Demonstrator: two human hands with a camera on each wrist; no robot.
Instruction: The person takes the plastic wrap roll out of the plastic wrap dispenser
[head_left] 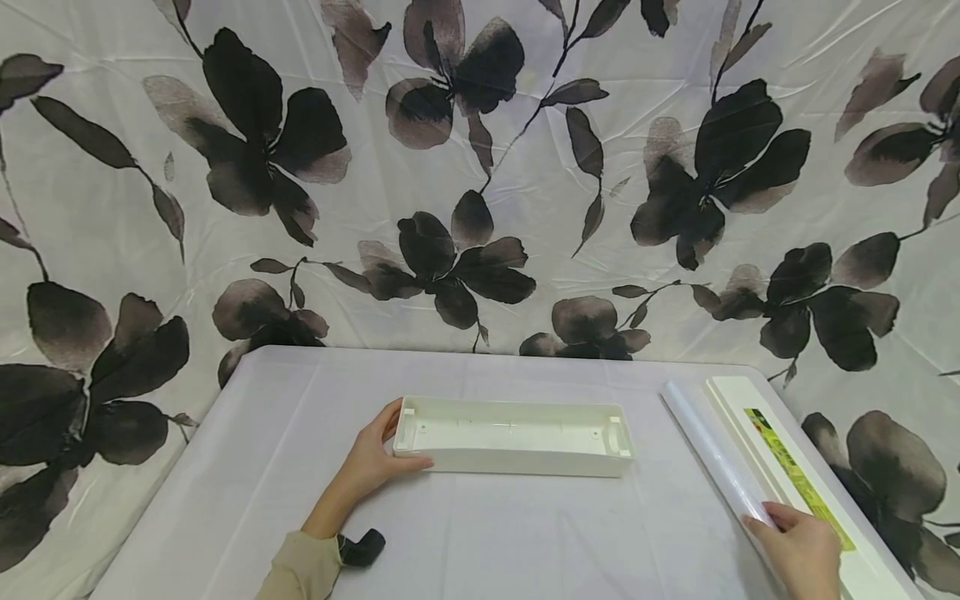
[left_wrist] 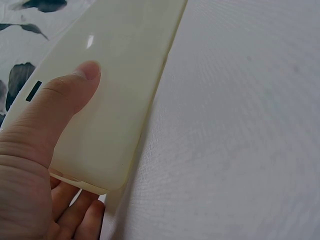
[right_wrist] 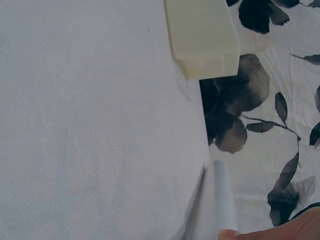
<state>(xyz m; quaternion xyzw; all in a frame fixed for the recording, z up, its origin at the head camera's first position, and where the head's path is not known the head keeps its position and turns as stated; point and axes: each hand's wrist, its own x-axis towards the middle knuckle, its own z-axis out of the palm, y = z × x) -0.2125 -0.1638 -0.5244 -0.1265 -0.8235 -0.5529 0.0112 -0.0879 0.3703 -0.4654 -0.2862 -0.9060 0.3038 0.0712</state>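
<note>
A long, shallow cream plastic box (head_left: 517, 461) stands on the table with its hollow side up. My left hand (head_left: 375, 458) grips its left end, thumb along the near wall and fingers round the end. In the left wrist view the thumb lies flat on the wall of the box (left_wrist: 115, 115), with fingertips below its corner. At the right, my right hand (head_left: 802, 546) holds the near part of a roll of clear plastic wrap (head_left: 712, 450) between thumb and fingers. In the right wrist view the far end of the roll (right_wrist: 224, 195) shows above a thumb tip.
Right beside the roll lies a long white lid (head_left: 731, 392) with a yellow-green label (head_left: 798, 475), along the table's right edge. A white cloth covers the table (head_left: 525, 533). Behind it hangs a floral curtain (head_left: 570, 208). A black strap piece (head_left: 363, 548) sits at my left wrist.
</note>
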